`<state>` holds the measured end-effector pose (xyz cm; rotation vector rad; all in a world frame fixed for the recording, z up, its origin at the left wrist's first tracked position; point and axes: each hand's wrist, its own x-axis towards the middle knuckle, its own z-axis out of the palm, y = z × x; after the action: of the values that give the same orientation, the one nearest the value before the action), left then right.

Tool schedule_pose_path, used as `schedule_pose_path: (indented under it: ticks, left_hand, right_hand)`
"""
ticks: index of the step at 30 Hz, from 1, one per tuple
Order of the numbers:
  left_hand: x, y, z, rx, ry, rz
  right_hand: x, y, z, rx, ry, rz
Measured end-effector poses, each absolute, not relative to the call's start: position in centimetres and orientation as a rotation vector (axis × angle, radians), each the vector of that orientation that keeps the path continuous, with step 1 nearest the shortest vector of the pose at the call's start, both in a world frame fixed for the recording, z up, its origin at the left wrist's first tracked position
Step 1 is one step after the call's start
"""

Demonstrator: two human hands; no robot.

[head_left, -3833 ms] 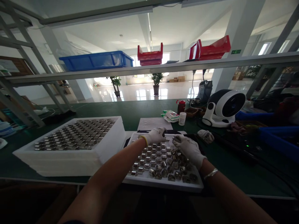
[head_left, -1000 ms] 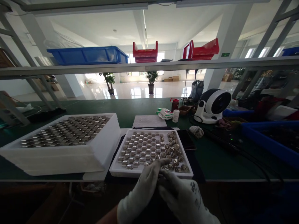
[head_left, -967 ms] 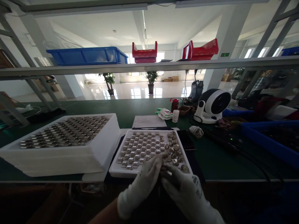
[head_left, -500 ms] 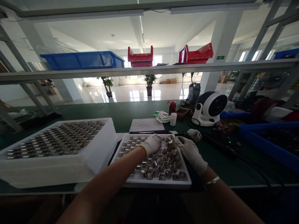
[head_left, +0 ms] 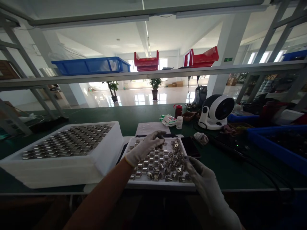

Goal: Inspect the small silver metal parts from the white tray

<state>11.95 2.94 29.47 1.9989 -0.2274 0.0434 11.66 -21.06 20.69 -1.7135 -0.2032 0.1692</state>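
Note:
A white tray [head_left: 168, 185] in front of me holds many small shiny metal cylinders [head_left: 157, 156]. Those in the middle and left lie in even rows; along the right side they are jumbled and tilted. My left hand [head_left: 146, 147], in a whitish glove with dark fingertips, hovers over the tray's far middle, its fingers bent and apart from the thumb; nothing shows in it. Gloved too, my right hand [head_left: 206, 175] reaches to the tray's right edge. Its thumb and forefinger come together beside the jumbled cylinders, and what they pinch is hidden.
At left stand stacked white trays [head_left: 105, 159] with rows of cylinders in the top one. Beyond my tray are a white bottle [head_left: 179, 122], a red-lidded bottle [head_left: 178, 111] and a fan [head_left: 217, 111]. A blue bin [head_left: 263, 134] sits at right; a shelf [head_left: 148, 75] crosses above.
My left hand has lifted off the cylinders and moved slightly left, its fingers loosening. My right hand has come down and nearer along the tray's right edge. The view has shifted slightly.

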Motion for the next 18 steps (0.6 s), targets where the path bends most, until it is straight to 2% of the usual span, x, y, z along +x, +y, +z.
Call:
schedule_pose_path:
  ticks: [3, 8, 11, 15, 18]
  left_hand:
    - [6.7, 1.5, 27.6, 1.906, -0.202, 0.196]
    - [-0.1, -1.6, 20.3, 1.910, -0.287, 0.549]
    - [-2.2, -2.6, 18.3, 1.862, -0.217, 0.460]
    - [-2.9, -3.2, 18.9, 1.725, 0.093, 0.254]
    - [-3.0, -3.4, 19.3, 1.614, 0.091, 0.267]
  right_hand:
    - [8.2, -20.5, 20.3, -1.767, -0.302, 0.112]
    - [2.4, -18.8, 20.4, -1.815, -0.545, 0.056]
    - [0.5, -18.1, 20.9, -1.789, -0.587, 0.085]
    - [0.4, -17.9, 21.1, -1.775, -0.610, 0.123]
    - [1.0, -17.9, 20.8, -1.794, -0.539, 0.264]
